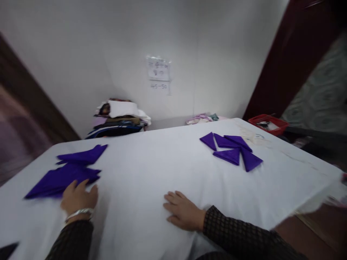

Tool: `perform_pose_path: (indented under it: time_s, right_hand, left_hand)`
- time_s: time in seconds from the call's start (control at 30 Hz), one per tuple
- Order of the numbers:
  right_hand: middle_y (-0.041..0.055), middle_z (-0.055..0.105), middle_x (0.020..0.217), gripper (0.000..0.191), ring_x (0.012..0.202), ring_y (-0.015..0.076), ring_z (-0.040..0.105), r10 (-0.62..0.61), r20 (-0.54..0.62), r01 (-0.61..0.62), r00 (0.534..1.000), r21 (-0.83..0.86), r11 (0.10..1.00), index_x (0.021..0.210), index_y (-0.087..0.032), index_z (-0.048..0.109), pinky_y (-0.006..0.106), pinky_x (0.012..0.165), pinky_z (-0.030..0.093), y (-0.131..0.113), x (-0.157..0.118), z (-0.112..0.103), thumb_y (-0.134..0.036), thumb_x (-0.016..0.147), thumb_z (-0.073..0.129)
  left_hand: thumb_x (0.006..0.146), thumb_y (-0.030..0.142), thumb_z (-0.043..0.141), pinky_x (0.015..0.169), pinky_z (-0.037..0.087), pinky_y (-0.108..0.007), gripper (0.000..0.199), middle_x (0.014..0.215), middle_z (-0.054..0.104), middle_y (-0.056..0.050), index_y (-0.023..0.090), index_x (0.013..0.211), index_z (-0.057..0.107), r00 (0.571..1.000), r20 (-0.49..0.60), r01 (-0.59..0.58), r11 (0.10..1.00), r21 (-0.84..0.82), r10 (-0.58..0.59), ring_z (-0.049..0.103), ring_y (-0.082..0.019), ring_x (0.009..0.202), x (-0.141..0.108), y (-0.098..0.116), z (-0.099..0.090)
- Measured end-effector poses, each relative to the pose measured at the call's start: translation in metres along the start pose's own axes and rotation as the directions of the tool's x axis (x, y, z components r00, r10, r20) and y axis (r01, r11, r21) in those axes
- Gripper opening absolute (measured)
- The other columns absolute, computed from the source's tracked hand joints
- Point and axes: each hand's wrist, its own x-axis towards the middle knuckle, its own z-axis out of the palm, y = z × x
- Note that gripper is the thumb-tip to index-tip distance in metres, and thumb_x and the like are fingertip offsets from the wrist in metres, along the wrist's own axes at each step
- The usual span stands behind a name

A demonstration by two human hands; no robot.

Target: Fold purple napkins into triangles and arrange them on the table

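At the left of the white-covered table [141, 169], my left hand [78, 198] is at the near edge of a pile of purple cloth pieces [61, 178]. Its fingers are apart and bent over the cloth, with nothing gripped. Another purple piece [84, 156] lies just behind that pile. Near the middle front, my right hand [183, 211] rests palm down on the white cover, fingers spread and holding nothing. Several folded purple triangles [227, 156] lie in a loose group farther back on the right, apart from my right hand.
A stack of folded clothes [119, 117] stands behind the table's back edge, with more cloth [200, 118] to its right. At the back right is a red basket [268, 124] with small items. Something dark [8, 251] lies at the lower left corner.
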Motion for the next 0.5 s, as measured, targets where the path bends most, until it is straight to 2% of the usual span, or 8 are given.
perform_pose_path:
  time_s: [0.07,0.13,0.23,0.37,0.5]
  right_hand:
    - [0.0098,0.035,0.145,0.045,0.135,0.022,0.023,0.016,0.014,-0.017,1.0,0.024,1.0,0.131,-0.02,0.044,0.042,0.111,0.016,0.0,-0.003,0.001,-0.037,0.089,0.047]
    - [0.0092,0.034,0.145,0.044,0.136,0.0222,0.023,0.021,0.024,-0.022,0.999,0.035,0.999,0.131,-0.02,0.045,0.044,0.111,0.017,0.0,-0.004,0.002,-0.034,0.089,0.046]
    - [0.0092,0.033,0.145,0.043,0.135,0.0233,0.024,0.008,0.019,-0.008,1.0,0.028,1.0,0.131,-0.022,0.045,0.048,0.111,0.02,0.003,-0.005,0.006,-0.033,0.09,0.044]
    - [0.0078,0.033,0.145,0.043,0.135,0.0242,0.027,-0.057,-0.031,0.057,0.998,-0.01,0.998,0.133,-0.024,0.045,0.048,0.109,0.025,0.011,-0.009,0.017,-0.032,0.091,0.043]
    - [0.0077,0.033,0.145,0.043,0.133,0.0252,0.03,-0.116,-0.099,0.11,0.988,-0.067,0.992,0.133,-0.023,0.045,0.047,0.107,0.029,0.018,-0.012,0.026,-0.031,0.091,0.045]
  left_hand:
    - [0.079,0.029,0.054,0.104,0.031,-0.044,0.045,0.142,0.038,-0.014,0.008,0.119,0.054,0.998,0.039,-0.041,0.998,0.049,0.039,0.035,-0.031,0.129,-0.004,0.007,-0.008]
    - [0.081,0.028,0.053,0.103,0.03,-0.048,0.051,0.142,0.037,-0.019,0.002,0.125,0.047,0.99,0.137,-0.033,0.997,0.062,0.025,0.032,-0.035,0.13,-0.004,0.008,-0.008]
    - [0.078,0.025,0.057,0.097,0.04,-0.042,0.046,0.128,0.054,-0.017,0.007,0.12,0.054,0.976,0.216,0.027,0.997,0.068,-0.041,0.05,-0.03,0.116,0.001,0.003,0.0]
    - [0.078,0.028,0.057,0.096,0.039,-0.045,0.042,0.127,0.054,-0.015,0.013,0.117,0.057,0.986,0.127,0.102,0.991,0.082,-0.112,0.049,-0.031,0.116,0.006,-0.003,0.009]
    - [0.079,0.033,0.057,0.103,0.03,-0.047,0.053,0.138,0.043,-0.014,0.016,0.127,0.048,0.994,-0.001,0.111,0.991,0.077,-0.111,0.036,-0.031,0.127,0.012,-0.003,0.013]
